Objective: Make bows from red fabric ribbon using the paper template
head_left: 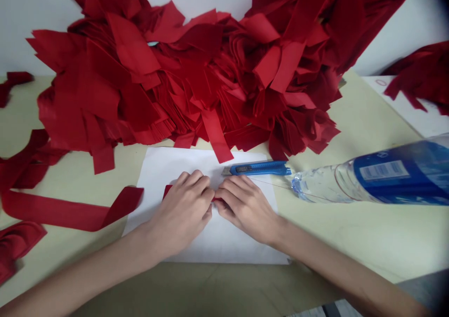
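Note:
Over the white paper sheet [238, 247], my left hand [184, 209] and my right hand [245, 207] meet with bent, closed fingers. Both pinch a small red fabric strip [167, 190]; one end shows beyond my left knuckles and a bit shows between the hands. The rest of it is hidden under my fingers. Just beyond my right fingertips lies a blue utility knife [261, 168], its blade end to the left. A thin dark thread [270, 183] runs from near my right hand toward the bottle.
A large heap of red fabric strips [196, 74] fills the back. A clear plastic bottle with a blue label [396, 172] lies at the right. Loose red strips [70, 209] lie at the left; more red pieces [424, 74] sit at the far right.

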Tool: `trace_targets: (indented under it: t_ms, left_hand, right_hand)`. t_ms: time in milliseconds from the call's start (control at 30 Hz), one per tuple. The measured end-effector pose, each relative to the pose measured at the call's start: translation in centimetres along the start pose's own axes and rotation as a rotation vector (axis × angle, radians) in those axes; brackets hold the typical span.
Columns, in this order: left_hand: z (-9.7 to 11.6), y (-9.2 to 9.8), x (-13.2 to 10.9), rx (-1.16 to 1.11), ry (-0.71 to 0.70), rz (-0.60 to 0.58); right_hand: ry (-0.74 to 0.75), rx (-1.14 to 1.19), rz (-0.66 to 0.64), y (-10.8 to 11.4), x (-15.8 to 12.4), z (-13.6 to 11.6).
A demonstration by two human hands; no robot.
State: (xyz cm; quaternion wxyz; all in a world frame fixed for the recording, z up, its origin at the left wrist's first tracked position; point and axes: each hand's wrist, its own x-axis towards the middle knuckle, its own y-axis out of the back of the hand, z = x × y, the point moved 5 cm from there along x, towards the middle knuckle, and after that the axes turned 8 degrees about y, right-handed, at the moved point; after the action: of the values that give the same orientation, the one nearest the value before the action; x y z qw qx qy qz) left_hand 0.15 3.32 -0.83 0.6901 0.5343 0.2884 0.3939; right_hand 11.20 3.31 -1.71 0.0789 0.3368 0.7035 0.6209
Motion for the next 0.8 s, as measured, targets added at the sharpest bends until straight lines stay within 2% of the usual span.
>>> trace_targets:
  t_ms: [267, 467, 667, 800]
  left_hand:
    - [-0.31, -0.45, 0.22, -0.022, 0.031, 0.045]
    - [-0.58, -1.05, -0.13, -0.042, 0.041, 0.031]
    - [-0.61, -0.89, -0.59, -0.045, 0.035, 0.108]
    - [-0.87, -0.52, -0.69, -0.073, 0.089, 0.173]
  right_hand:
    - [0.005, 0.018, -0.003, -0.07, -0.17, 0.04]
    - [-0.004, 0.026, -0.003, -0.1, -0.27, 0.11]
    - [-0.002, 0.031, -0.001, -0.01, -0.24, 0.11]
    - [-0.007, 0.049, -0.005, 0.01, -0.2, 0.1]
